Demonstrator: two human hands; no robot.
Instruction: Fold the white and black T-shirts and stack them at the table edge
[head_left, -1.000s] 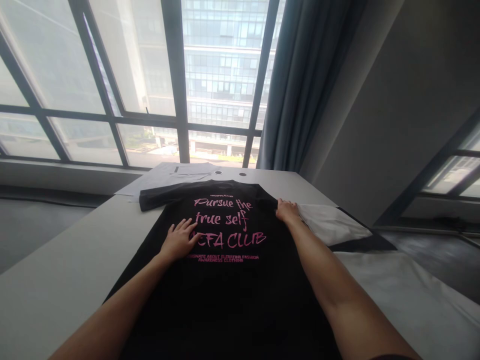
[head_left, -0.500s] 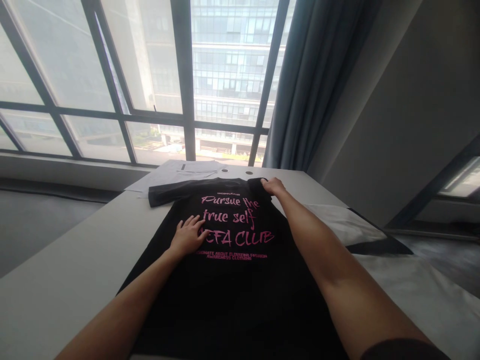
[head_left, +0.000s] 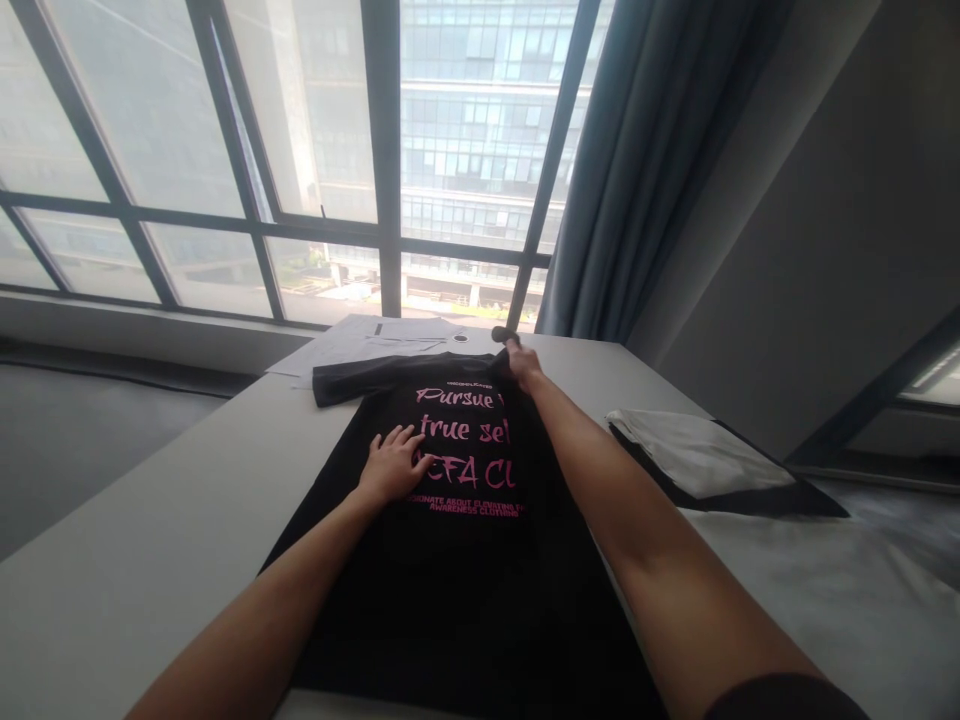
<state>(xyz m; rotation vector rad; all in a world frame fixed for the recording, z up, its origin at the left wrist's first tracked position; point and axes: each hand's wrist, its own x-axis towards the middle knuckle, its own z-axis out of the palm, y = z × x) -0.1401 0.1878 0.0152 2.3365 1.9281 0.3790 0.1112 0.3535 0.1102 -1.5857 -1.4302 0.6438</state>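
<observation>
Your left hand lies open, palm flat on the black shirt spread along the table, beside its pink lettering. Farther out, your right hand is closed on the shirt's right sleeve, lifted near the table's far edge. A folded white and black cloth lies toward the right edge. Papers sit at the far edge.

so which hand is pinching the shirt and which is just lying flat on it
The right hand pinches the black t-shirt at its far right edge; the left hand lies flat on the pink print.
</observation>
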